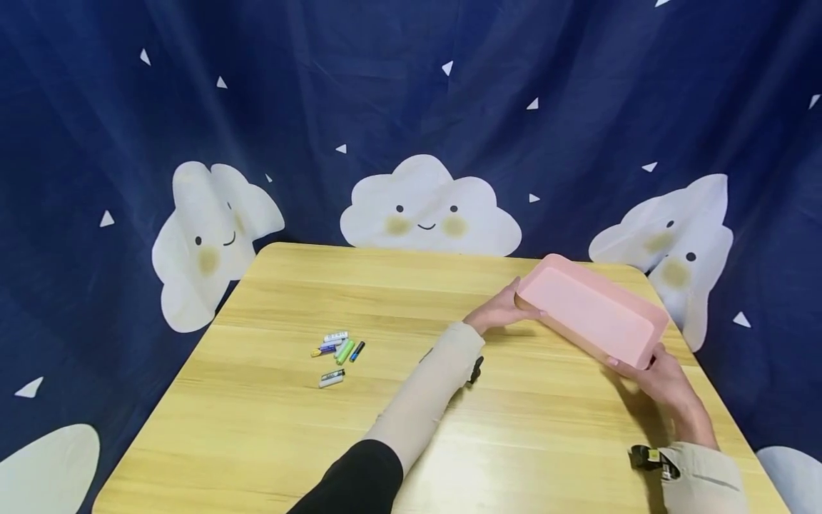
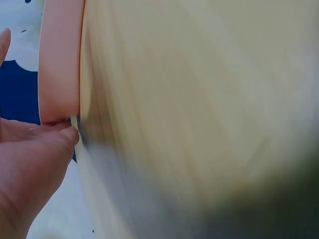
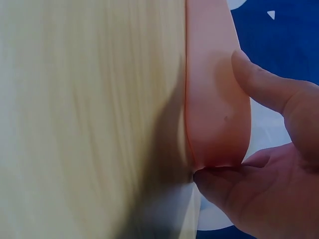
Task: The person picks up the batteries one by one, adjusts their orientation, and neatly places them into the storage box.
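Note:
A pink rectangular tray (image 1: pixel 587 314) with raised walls is at the far right of the wooden table, slanting from back left to front right. My left hand (image 1: pixel 504 308) grips its left end, thumb at the near wall and fingers around the corner. At the near right corner, my right hand (image 1: pixel 658 375) holds the other end. The left wrist view has the tray's wall (image 2: pixel 61 64) above the left fingertips. In the right wrist view, the right thumb lies along the wall (image 3: pixel 214 114), with the other fingers at its end. The inside of the tray is bare.
Several small battery-like cylinders, including a green one (image 1: pixel 345 352), a white one (image 1: pixel 336 336) and a dark blue one (image 1: pixel 357 351), lie in a loose group on the left half of the table (image 1: pixel 257 428). A dark blue cloud-patterned curtain (image 1: pixel 411 86) hangs behind the table.

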Tool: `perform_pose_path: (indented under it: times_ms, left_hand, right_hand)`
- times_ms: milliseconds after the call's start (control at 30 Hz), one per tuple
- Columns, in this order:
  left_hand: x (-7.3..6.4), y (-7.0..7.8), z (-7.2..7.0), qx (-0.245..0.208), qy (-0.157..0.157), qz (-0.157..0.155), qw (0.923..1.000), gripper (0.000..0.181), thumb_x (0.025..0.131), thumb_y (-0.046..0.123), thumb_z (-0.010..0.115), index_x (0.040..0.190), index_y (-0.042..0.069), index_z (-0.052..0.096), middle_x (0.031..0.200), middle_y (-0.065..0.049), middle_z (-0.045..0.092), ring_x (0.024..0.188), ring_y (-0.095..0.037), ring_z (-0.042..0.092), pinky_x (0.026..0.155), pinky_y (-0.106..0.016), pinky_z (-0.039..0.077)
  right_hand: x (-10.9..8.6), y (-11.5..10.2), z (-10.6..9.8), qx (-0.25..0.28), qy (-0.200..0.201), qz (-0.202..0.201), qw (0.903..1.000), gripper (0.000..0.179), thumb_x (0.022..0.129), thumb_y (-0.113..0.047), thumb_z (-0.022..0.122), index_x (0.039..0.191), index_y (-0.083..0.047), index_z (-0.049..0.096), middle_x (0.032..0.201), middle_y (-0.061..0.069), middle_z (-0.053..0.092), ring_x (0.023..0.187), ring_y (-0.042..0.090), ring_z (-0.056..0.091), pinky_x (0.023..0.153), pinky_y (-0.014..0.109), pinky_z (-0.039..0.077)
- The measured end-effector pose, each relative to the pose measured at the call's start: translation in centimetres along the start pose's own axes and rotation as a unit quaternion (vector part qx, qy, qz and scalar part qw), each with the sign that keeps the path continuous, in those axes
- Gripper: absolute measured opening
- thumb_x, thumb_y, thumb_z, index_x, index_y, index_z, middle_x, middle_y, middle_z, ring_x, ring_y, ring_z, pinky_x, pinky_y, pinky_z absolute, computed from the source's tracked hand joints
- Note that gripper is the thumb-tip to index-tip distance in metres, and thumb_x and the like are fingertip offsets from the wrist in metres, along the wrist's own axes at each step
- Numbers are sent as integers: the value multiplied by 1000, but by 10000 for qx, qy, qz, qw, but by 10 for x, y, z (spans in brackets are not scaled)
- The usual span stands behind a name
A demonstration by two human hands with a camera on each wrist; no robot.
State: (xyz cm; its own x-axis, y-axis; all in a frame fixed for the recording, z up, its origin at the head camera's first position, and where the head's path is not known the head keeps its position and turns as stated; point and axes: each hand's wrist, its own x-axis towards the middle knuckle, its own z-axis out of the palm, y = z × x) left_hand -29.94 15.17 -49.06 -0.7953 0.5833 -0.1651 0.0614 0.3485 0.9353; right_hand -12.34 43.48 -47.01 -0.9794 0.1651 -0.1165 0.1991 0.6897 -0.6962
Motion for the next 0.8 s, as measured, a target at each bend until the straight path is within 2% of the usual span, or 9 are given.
perform_pose_path:
  times_ms: [167, 267, 367, 467, 567, 633, 700, 800]
  left_hand:
    - [0, 0, 2, 150, 254, 40, 9996, 114, 86, 48, 82, 168, 17, 10, 174, 0, 20, 160, -18, 23, 128, -40, 27]
    - [-1, 2, 3, 417, 355, -33, 9985, 116, 84, 50, 83, 168, 17, 11, 173, -5, 20, 159, -21, 24, 127, -40, 29]
    - [-2, 4, 4, 727, 480, -72, 9962, 117, 82, 51, 85, 168, 16, 12, 169, -12, 23, 156, -24, 31, 125, -39, 33]
    - [-3, 5, 6, 1089, 589, -85, 9923, 117, 82, 52, 84, 167, 13, 14, 162, -17, 29, 150, -27, 39, 122, -38, 37]
    - [-3, 3, 5, 1385, 668, 241, 9878, 104, 81, 50, 86, 162, 10, 34, 148, -18, 44, 134, -23, 47, 114, -34, 44]
    - [-2, 2, 3, 1353, 698, 533, 9869, 88, 81, 44, 87, 152, 8, 50, 138, -17, 52, 125, -21, 48, 108, -29, 46]
    - [-1, 1, 2, 1127, 721, 816, 9876, 72, 81, 36, 90, 139, 6, 61, 128, -16, 61, 116, -21, 53, 101, -26, 48]
    - [-1, 1, 2, 668, 687, 837, 9919, 67, 80, 26, 91, 135, 1, 62, 129, -17, 65, 115, -22, 60, 100, -23, 49]
  right_hand:
    - [1, -4, 2, 120, -33, 68, 9999, 86, 95, -36, 75, 145, 19, 31, 131, 37, 54, 92, 4, 52, 72, 12, 42]
    - [1, -5, 3, 201, -89, 206, 9995, 90, 95, -38, 74, 147, 19, 28, 133, 37, 51, 93, 4, 51, 72, 11, 42]
    - [1, -5, 3, 228, -109, 296, 9992, 91, 96, -40, 72, 147, 20, 27, 135, 36, 49, 93, 4, 51, 73, 11, 42]
    - [0, -4, 5, 262, -125, 352, 9990, 93, 96, -42, 71, 148, 19, 25, 137, 36, 47, 100, 15, 54, 74, 11, 41]
    - [-1, -3, 6, 245, -136, 381, 9989, 95, 97, -43, 70, 149, 20, 22, 140, 39, 44, 112, 34, 52, 74, 12, 38]
    - [-2, -3, 6, 255, -132, 380, 9989, 96, 97, -44, 70, 150, 19, 20, 142, 40, 42, 121, 42, 47, 74, 11, 37]
    - [-2, -3, 7, 252, -139, 375, 9989, 97, 97, -44, 70, 151, 19, 20, 142, 40, 41, 123, 45, 45, 74, 12, 36]
    - [-2, -3, 7, 249, -137, 374, 9989, 96, 97, -45, 70, 150, 17, 21, 140, 38, 43, 121, 43, 46, 73, 10, 36]
